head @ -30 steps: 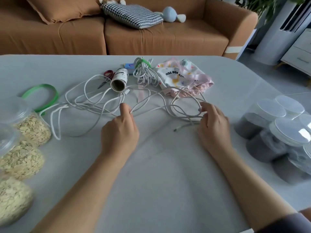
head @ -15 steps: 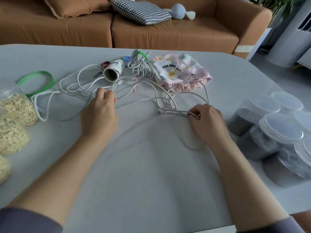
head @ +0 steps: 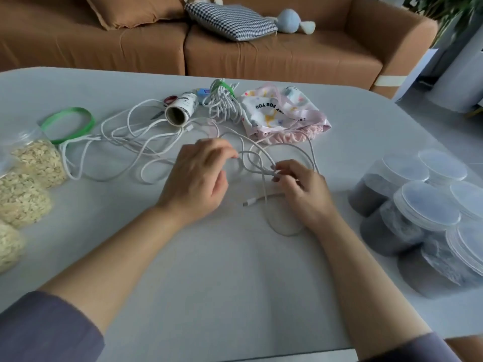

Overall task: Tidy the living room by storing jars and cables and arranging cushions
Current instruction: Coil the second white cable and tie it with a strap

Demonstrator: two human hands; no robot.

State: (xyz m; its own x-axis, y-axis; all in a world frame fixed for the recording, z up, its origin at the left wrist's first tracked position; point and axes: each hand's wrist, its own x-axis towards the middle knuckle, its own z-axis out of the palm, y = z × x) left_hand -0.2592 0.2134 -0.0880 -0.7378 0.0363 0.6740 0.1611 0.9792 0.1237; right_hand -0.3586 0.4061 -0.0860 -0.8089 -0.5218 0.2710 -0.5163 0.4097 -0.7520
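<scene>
A long white cable (head: 136, 142) lies in loose tangled loops across the middle of the grey table (head: 235, 283). My left hand (head: 198, 178) pinches a loop of it near the centre. My right hand (head: 303, 192) grips the same cable a little to the right, with the plug end (head: 248, 203) dangling below my fingers. A second white cable, bundled with a green tie (head: 222, 103), rests behind. Clear jars of oats (head: 34, 163) stand at the left edge, and jars with dark contents (head: 407, 205) at the right. A checked cushion (head: 230, 20) and a brown cushion (head: 133, 9) lie on the sofa.
A cardboard roll (head: 180, 112), red-handled scissors (head: 164, 105), a green ribbon ring (head: 69, 124) and a pink printed pouch (head: 282, 113) sit at the back of the table. The brown sofa (head: 261, 56) with a blue plush toy (head: 292, 20) stands behind.
Both hands have come together at the table's centre. My left hand moved right from the tangle, and my right hand lifted the cable, so its plug end now hangs free.
</scene>
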